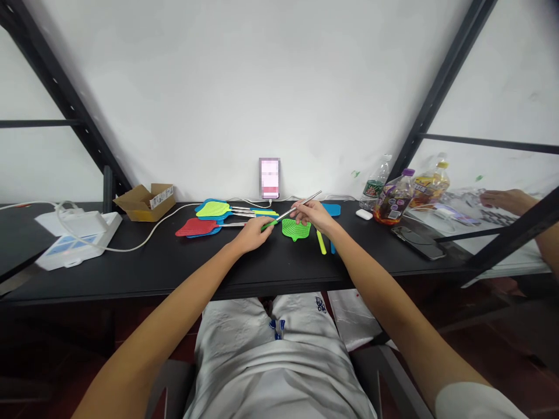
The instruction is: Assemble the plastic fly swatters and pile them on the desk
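Observation:
My left hand [253, 234] is closed round the green handle [269, 225] of a thin metal rod [285, 216]. Farther along, my right hand [313, 215] pinches the same rod, which slants up to the right past my fingers. Below it, a green perforated fly swatter head [296, 229] lies on the black table. Beside my right wrist are a yellow handle [321, 242] and a blue flat piece [332, 209], partly hidden. To the left of my hands lie stacked fly swatters with metal rods, a lime one [212, 208] and a red one [195, 227] on top of blue ones.
A phone [269, 177] leans on the wall, cabled. At left are an open cardboard box [148, 205] and a white device [76, 244]. Rightward stand bottles [395, 198], a white case [364, 215] and a dark phone [418, 242]. Another person's hand [502, 199] shows beyond the frame post.

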`<state>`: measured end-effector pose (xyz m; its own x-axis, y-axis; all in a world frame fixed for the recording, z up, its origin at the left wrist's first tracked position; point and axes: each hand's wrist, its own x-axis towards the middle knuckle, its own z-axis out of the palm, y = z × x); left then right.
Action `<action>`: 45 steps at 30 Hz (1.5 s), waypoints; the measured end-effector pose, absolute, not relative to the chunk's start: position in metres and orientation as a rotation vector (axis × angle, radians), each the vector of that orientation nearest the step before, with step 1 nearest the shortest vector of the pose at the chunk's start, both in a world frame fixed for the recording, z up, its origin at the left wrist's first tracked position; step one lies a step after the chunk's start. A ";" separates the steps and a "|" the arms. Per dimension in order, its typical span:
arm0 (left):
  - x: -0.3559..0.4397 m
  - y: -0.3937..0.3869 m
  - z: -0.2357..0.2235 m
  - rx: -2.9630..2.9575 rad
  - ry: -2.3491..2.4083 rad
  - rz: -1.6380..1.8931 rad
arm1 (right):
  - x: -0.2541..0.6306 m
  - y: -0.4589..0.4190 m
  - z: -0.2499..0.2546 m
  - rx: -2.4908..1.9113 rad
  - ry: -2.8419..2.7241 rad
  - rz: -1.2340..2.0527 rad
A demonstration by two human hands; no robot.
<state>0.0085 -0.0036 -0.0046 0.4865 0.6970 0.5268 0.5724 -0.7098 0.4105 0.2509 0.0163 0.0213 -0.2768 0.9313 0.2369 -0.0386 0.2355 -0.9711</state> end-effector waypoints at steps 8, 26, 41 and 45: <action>0.008 -0.003 -0.005 2.475 1.137 1.036 | 0.249 0.014 0.021 -0.809 -1.559 1.279; 0.009 -0.007 -0.003 2.506 1.115 1.118 | 0.242 0.008 0.018 -0.809 -1.685 1.377; 0.007 -0.006 -0.002 2.526 1.234 1.083 | 0.245 0.014 0.027 -0.960 -1.290 1.100; 0.006 -0.005 -0.003 2.531 1.235 1.069 | 0.242 0.012 0.026 -0.931 -1.330 1.144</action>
<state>0.0063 -0.0053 -0.0027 0.4142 0.7317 0.5414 0.6405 -0.6569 0.3978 0.2418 0.0119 0.0260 -0.0950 0.9676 0.2341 -0.0868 0.2262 -0.9702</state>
